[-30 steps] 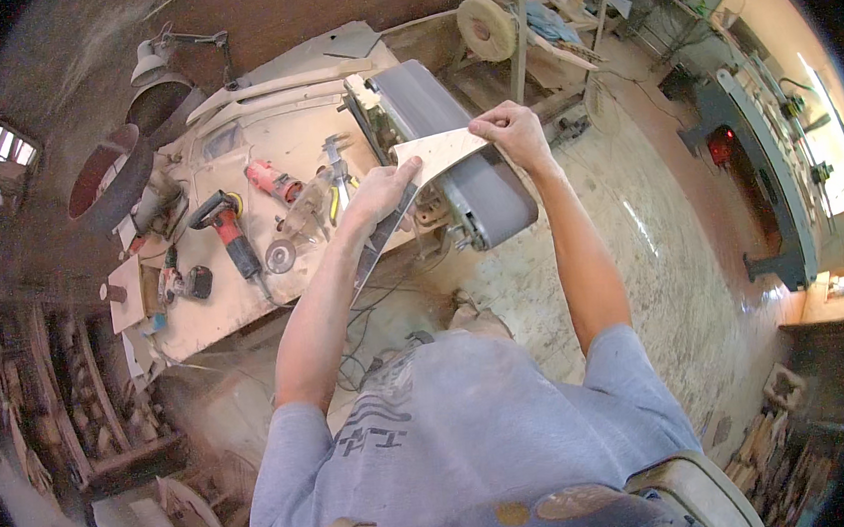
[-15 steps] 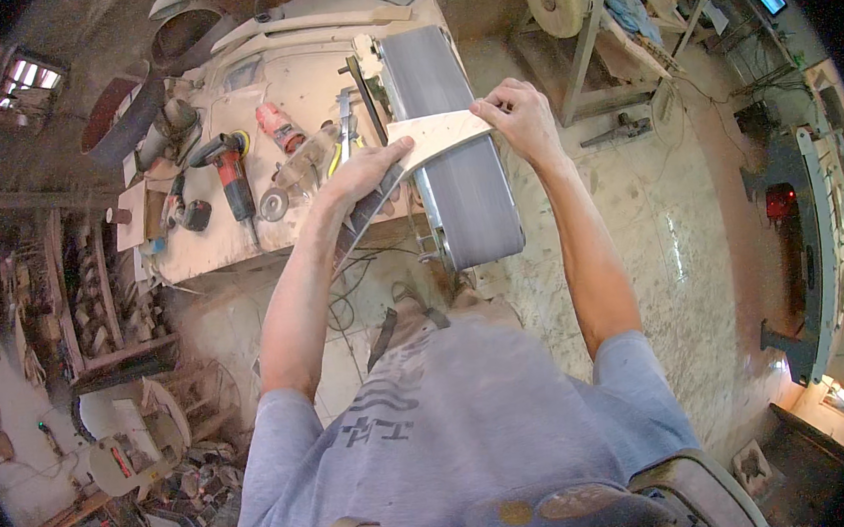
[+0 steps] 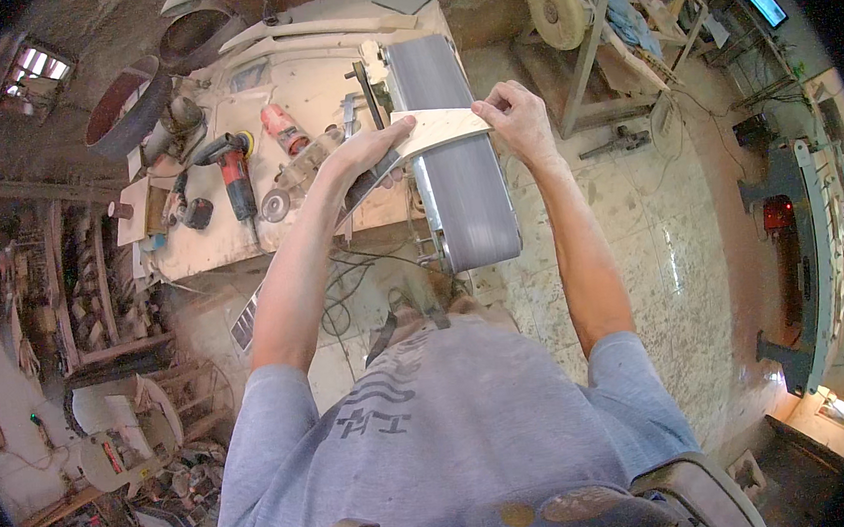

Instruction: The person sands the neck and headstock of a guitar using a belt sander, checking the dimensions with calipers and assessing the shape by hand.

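Across the grey belt of a belt sander [image 3: 472, 204] lies the pale, broad end of a guitar neck [image 3: 443, 131]. Its dark fretted part runs down and left beneath my left forearm, and the striped far end shows beyond the arm. My left hand [image 3: 368, 154] is closed round the neck beside the sander's left edge, thumb on top of the pale wood. At the opposite tip, my right hand [image 3: 518, 120] pinches the pale end between thumb and bent fingers. The underside touching or facing the belt is hidden.
On the workbench [image 3: 211, 257] left of the sander are an angle grinder [image 3: 234, 180], a red power tool [image 3: 282, 127] and a caliper [image 3: 349, 114]. Cables [image 3: 344, 290] lie on the floor below. A wooden stand with a round wheel [image 3: 558, 13] stands far right.
The guitar neck has turned and shifted slightly over the belt, its fretted end now showing past my left forearm. My left hand has moved a little up; both hands keep their grip.
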The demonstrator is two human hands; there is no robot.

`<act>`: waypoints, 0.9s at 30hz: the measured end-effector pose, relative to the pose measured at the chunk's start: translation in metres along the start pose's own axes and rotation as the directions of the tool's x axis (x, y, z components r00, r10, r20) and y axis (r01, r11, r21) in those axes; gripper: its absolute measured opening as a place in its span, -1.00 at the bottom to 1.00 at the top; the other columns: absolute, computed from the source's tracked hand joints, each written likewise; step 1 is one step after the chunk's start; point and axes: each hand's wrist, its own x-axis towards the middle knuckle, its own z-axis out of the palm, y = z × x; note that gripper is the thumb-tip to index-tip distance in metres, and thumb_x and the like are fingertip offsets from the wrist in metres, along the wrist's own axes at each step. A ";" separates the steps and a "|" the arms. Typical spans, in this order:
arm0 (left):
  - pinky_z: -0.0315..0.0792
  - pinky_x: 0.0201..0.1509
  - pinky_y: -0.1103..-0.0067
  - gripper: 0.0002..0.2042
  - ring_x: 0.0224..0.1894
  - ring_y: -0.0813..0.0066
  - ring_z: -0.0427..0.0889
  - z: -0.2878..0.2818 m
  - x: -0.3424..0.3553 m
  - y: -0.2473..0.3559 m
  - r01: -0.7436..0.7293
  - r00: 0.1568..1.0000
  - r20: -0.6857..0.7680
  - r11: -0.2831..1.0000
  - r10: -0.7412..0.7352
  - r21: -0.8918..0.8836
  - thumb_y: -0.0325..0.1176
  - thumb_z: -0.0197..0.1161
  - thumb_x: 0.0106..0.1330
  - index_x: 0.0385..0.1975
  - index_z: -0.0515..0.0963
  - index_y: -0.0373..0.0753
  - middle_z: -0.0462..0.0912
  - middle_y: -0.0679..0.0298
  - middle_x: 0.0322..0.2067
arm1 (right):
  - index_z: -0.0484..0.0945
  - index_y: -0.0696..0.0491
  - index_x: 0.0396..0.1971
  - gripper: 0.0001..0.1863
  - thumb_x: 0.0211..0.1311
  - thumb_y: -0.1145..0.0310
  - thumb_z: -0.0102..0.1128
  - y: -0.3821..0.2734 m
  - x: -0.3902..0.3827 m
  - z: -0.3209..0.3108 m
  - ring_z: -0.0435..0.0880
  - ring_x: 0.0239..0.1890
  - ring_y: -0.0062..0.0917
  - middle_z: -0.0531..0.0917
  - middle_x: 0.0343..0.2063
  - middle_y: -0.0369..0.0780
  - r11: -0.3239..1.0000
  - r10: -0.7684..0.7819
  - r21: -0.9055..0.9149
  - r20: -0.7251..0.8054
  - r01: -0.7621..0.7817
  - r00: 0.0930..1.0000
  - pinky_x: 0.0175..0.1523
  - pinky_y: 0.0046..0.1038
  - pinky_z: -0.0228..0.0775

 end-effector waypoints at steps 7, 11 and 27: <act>0.57 -0.55 0.56 -0.31 -0.60 0.47 0.69 -0.003 -0.010 0.007 -0.023 0.999 -0.028 0.997 0.020 -0.078 0.37 0.24 0.32 -0.25 0.72 -0.32 0.70 0.23 -0.56 | 0.64 0.15 -0.50 -0.66 0.15 0.16 0.49 0.005 0.013 -0.003 0.67 -0.34 -0.22 0.65 -0.43 -0.09 0.992 -0.014 -0.124 0.062 0.022 0.998 -0.19 -0.21 0.46; 0.56 -0.56 0.58 -0.35 -0.62 0.48 0.69 -0.013 -0.003 -0.002 0.048 0.997 -0.058 0.997 -0.052 -0.066 0.31 0.29 0.31 -0.24 0.73 -0.33 0.71 0.24 -0.55 | 0.65 0.12 -0.51 -0.63 0.14 0.09 0.48 -0.003 0.019 0.001 0.70 -0.28 -0.14 0.68 -0.39 -0.08 0.989 -0.005 -0.148 0.118 0.023 0.993 -0.12 -0.14 0.47; 0.56 -0.55 0.62 -0.37 -0.59 0.49 0.70 -0.006 0.003 0.001 -0.060 0.998 -0.026 0.986 0.057 -0.156 0.29 0.34 0.28 -0.27 0.74 -0.33 0.73 0.22 -0.54 | 0.68 0.08 -0.51 -0.62 0.12 0.04 0.50 0.003 0.020 -0.007 0.71 -0.27 -0.16 0.70 -0.39 -0.11 0.981 0.047 -0.191 0.119 -0.024 0.992 -0.12 -0.15 0.49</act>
